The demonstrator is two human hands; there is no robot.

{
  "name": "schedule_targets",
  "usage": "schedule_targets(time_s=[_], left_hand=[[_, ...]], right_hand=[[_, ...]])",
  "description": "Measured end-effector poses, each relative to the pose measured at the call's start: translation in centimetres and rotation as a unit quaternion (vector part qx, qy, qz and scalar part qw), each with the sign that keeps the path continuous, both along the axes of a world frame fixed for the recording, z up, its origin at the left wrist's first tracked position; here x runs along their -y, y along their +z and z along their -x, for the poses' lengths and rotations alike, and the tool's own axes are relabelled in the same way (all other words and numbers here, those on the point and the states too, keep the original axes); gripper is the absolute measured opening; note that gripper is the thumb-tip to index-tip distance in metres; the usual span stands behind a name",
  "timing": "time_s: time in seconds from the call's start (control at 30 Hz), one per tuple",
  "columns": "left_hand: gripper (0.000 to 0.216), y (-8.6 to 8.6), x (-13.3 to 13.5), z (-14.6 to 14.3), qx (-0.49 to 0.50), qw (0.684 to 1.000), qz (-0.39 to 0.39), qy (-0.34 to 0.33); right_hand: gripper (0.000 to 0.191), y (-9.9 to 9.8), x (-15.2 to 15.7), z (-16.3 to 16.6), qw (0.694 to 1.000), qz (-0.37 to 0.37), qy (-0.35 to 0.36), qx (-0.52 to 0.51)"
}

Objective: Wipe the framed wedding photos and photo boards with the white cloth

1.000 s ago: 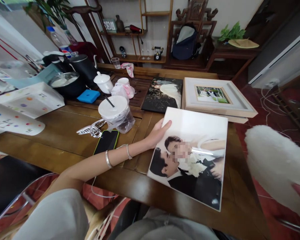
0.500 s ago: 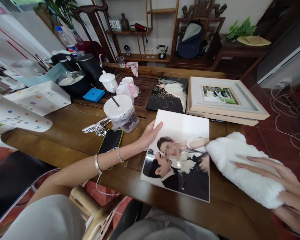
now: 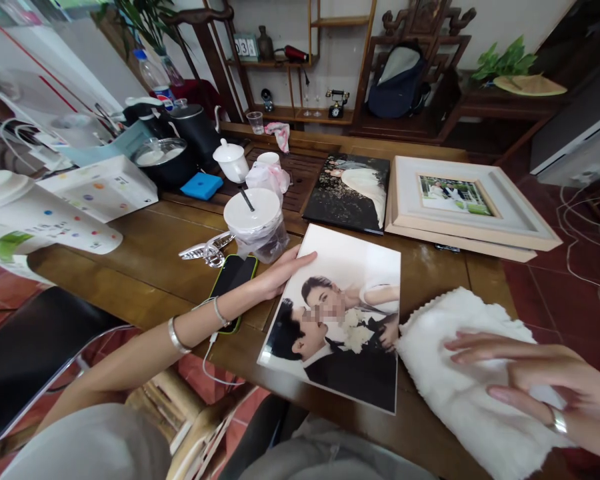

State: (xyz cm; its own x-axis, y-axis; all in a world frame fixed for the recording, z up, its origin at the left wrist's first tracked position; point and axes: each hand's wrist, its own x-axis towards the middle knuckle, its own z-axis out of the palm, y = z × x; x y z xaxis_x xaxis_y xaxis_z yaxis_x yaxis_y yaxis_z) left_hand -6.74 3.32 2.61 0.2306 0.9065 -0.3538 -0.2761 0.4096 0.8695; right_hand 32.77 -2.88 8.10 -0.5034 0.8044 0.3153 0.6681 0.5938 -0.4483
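My left hand grips a glossy photo panel by its left edge, thumb on top and the other fingers hidden beneath. The panel shows a couple with white flowers and tilts over the table's near edge. On the right, a fluffy white cloth lies spread out, its left edge close against the panel's right side. My right hand rests on this cloth with fingers stretched out and apart, a ring on one digit.
Behind the panel lie a dark photo panel and stacked pale frames. To the left are a lidded cup with a straw, a phone on a cable, a silver clip-like object and a blue block.
The photo panel has shifted left and slightly toward me with my left hand. On the right, the cloth has gone from bunched to spread flatter, and my right hand has moved left over it.
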Motion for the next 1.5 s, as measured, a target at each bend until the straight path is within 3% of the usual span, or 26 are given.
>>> schedule_targets(time_s=[0.03, 0.1, 0.2, 0.37, 0.5, 0.57, 0.73, 1.0, 1.17, 1.3, 1.5], left_hand=[[0.042, 0.0, -0.2, 0.3, 0.025, 1.0, 0.002, -0.018], [0.041, -0.1, -0.5, 0.7, 0.06, 0.997, 0.009, -0.037], [0.042, -0.2, -0.1, 1.2, 0.083, 0.996, 0.009, -0.039], [0.053, -0.2, 1.2, 2.7, 0.096, 0.994, -0.003, -0.055], [0.057, -0.6, 1.8, 4.1, 0.079, 0.995, 0.003, -0.069], [0.058, -0.8, 2.0, 4.4, 0.063, 0.995, 0.008, -0.07], [0.06, -0.8, 1.9, 4.3, 0.048, 0.996, 0.021, -0.078], [0.062, -0.5, 1.8, 4.4, 0.037, 0.995, 0.016, -0.091], [0.055, 0.1, 2.1, 3.3, 0.033, 0.999, 0.027, -0.031], [0.05, 0.7, 2.6, 2.5, 0.045, 0.998, 0.029, 0.013], [0.067, 1.0, 2.8, 1.9, 0.017, 0.999, -0.021, 0.027]], right_hand=[[0.014, 0.1, -0.4, 0.5, 0.997, 0.053, 0.054, -0.001], [0.021, 0.7, -1.1, 1.6, 0.987, 0.118, 0.109, -0.011], [0.028, 1.9, -2.4, 3.7, 0.991, 0.082, 0.103, -0.036], [0.017, 2.7, -7.1, 7.9, 0.991, 0.0, 0.13, -0.024], [0.029, 2.0, -13.0, 11.8, 0.987, -0.062, 0.107, 0.104], [0.036, 1.2, -16.0, 13.8, 0.959, -0.102, 0.088, 0.249], [0.07, -1.1, -20.7, 17.5, 0.93, -0.093, 0.071, 0.35], [0.062, -2.8, -20.7, 18.7, 0.888, -0.114, 0.072, 0.439], [0.058, -2.9, -20.3, 19.3, 0.885, -0.146, 0.052, 0.44], [0.056, -1.7, -20.6, 19.3, 0.893, -0.164, 0.037, 0.418], [0.043, 1.2, -21.3, 19.9, 0.912, -0.16, 0.024, 0.377]])
